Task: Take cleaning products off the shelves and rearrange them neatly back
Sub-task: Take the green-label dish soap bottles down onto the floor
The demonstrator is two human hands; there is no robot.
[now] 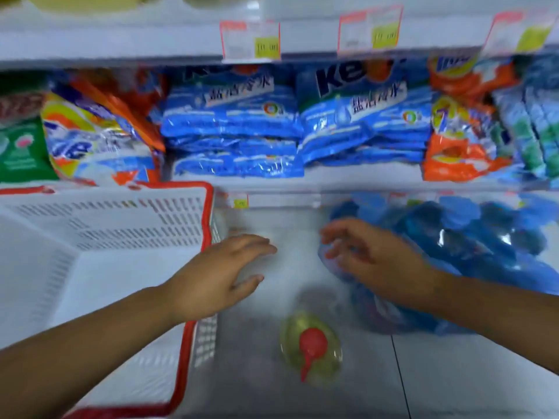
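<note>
My left hand (223, 273) hovers flat with its fingers apart and nothing in it, over the right rim of a white basket with a red rim (208, 225). My right hand (375, 255) rests with curled fingers on the left end of a clear bag of blue blocks (472, 237) on the lower shelf; the blur hides whether it grips the bag. Two stacks of blue detergent packs (236, 122) lie on the shelf above. Orange and white detergent bags (99, 137) lean at the left, and another orange bag (459, 140) stands at the right.
A yellow-green bottle with a red cap (311, 346) stands on the floor below, between my arms. Price tags (251, 40) hang from the upper shelf edge. A green pack (21, 149) sits far left, and blue-green packs (532, 131) far right. The whole view is motion-blurred.
</note>
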